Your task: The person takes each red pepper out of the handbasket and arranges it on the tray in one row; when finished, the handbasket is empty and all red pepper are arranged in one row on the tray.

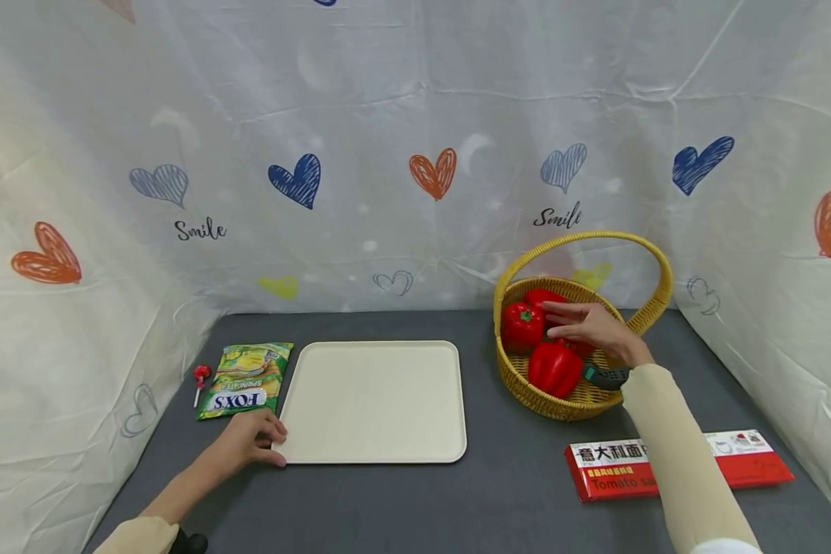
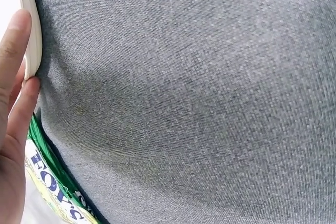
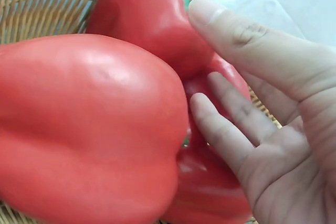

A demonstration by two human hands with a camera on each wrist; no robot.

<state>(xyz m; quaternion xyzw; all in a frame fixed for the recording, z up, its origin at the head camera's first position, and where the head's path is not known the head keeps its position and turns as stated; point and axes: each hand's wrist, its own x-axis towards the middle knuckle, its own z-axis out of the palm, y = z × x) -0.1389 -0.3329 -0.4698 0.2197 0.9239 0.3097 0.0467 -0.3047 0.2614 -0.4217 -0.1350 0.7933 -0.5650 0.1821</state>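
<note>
- Red bell peppers, glossy and rounded [image 1: 556,369], are the thing here: several sit bunched inside a yellow woven basket with a tall hoop handle [image 1: 533,400], over on the right.
- Right hand [image 1: 593,329] is in among them, thumb apart from the fingers, nothing pinched that I can see. Thumb tip is by one pepper's green stem, fingers down between the others.
- Left hand [image 1: 245,442] has its fingers bent at the near-left corner of a cream rectangular tray with rounded corners [image 1: 374,404], pinching the rim as far as I can tell.
- So I'd call this step the reach, with no pepper lifted yet.
- Next move, imo: settle on one pepper, bring thumb and fingers together around its body, and don't snag its neighbours or the handle.
</note>
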